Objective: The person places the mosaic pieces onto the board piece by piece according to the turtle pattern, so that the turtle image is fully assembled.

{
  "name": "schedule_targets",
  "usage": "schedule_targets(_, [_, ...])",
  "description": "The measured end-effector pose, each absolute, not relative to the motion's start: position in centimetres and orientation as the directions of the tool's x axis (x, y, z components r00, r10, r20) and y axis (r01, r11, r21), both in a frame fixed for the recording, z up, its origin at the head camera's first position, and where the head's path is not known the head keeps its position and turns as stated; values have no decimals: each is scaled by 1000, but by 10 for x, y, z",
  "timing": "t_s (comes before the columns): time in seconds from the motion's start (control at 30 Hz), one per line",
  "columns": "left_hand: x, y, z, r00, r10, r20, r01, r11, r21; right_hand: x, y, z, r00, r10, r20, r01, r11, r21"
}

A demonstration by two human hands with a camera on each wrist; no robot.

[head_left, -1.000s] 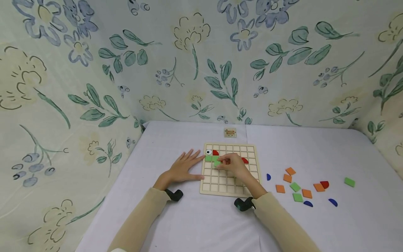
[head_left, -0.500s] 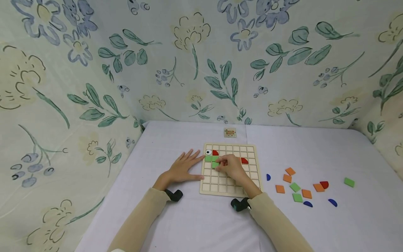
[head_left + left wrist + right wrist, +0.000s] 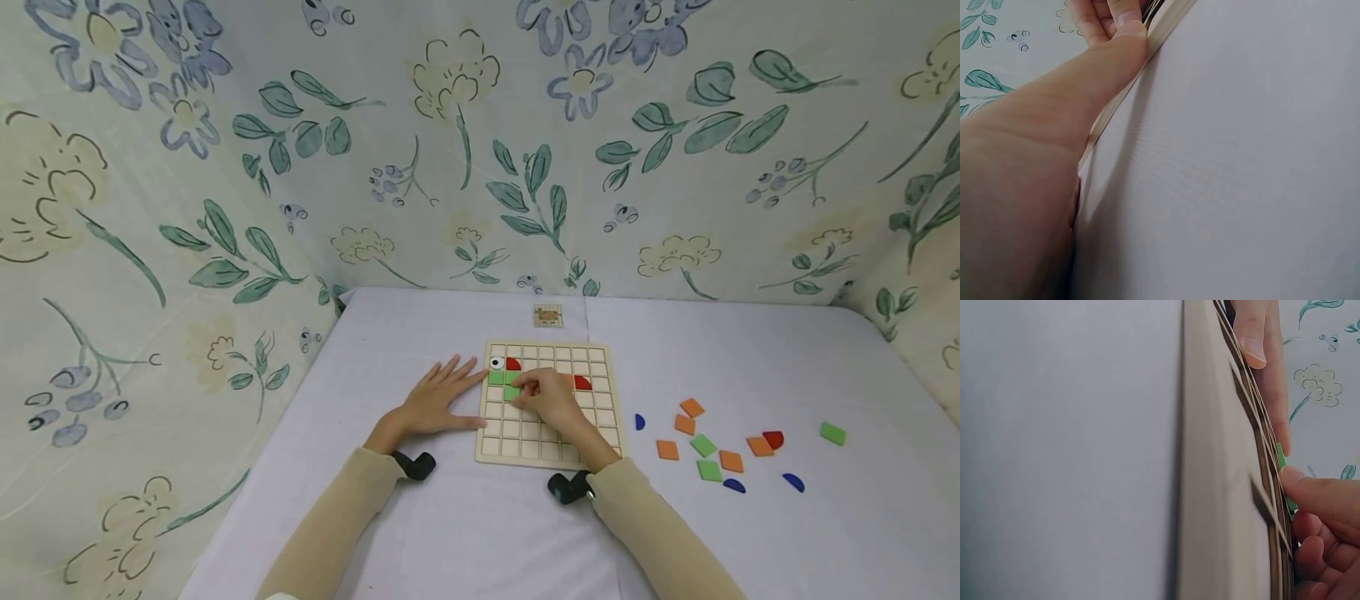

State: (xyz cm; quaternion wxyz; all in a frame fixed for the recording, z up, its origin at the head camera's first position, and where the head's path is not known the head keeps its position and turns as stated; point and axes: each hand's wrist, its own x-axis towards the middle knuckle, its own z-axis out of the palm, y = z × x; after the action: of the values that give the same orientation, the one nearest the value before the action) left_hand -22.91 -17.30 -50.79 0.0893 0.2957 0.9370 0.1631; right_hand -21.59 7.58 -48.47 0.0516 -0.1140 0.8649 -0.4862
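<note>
A wooden grid board [image 3: 531, 451] lies on the white cloth. My left hand [image 3: 438, 402] rests flat at its left edge, fingers spread, with fingertip and thumb tip at the rim. Over the board, my right hand [image 3: 551, 397] pinches a green square tile [image 3: 512, 393] low at a cell in the third row; its thumb is on the tile [image 3: 1282, 456] in the right wrist view. Above sit two more green tiles [image 3: 497, 377], a round eye piece [image 3: 497, 362] and a red quarter-round piece [image 3: 513, 364]. Another red piece [image 3: 582, 383] lies beyond the hand, beside a mostly hidden orange tile [image 3: 570, 381].
Behind the board lies a small pattern card [image 3: 548, 316]. Scattered to the right are several orange tiles [image 3: 668, 450], green tiles [image 3: 709, 471], blue half-round pieces [image 3: 792, 482] and a red piece [image 3: 773, 439]. A floral curtain [image 3: 450, 208] hangs behind the table.
My right hand has shifted slightly left and down, bringing the green tile from a tilted position into line with the cell under the other green tiles. My left hand has stayed still.
</note>
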Motion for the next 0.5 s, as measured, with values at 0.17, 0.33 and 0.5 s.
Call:
schedule_targets(0.17, [-228,-173,-508,-809,584,-66,526,770,360,-216,76,-485,-969,-248,16,-142,500,-854])
schedule_targets(0.33, [-228,-173,-509,-808,584,-73,523,770,367,-216,77,-487,-970,-243,11,-136,502,-854])
schedule_targets(0.5, [-230,-173,-508,-807,586,-67,528,768,361,-217,80,-484,-968,-251,20,-144,484,-863])
